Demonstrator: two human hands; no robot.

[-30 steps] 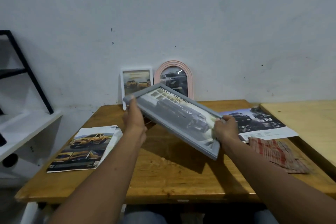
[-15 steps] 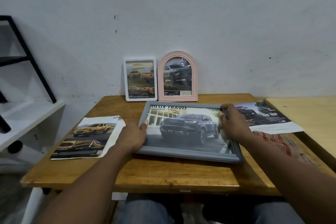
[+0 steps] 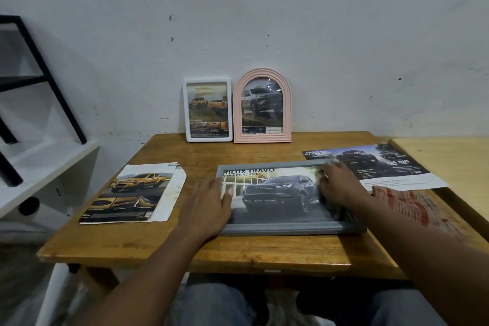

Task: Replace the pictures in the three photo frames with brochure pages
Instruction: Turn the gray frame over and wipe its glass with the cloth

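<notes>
grey frame (image 3: 288, 229) flat and face up on table (image 3: 238, 254), car page inside | left hand (image 3: 209, 204) loose, fingers straight on left edge, probably steadying it | right hand (image 3: 338, 185) on right side, blurred, grip not clear

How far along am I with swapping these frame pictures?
Done: the white frame and pink arched frame stand against the wall showing truck pages. In hand: the grey frame lies flat on the table, page in, left hand and right hand on it. Left: probably just standing it up.
</notes>
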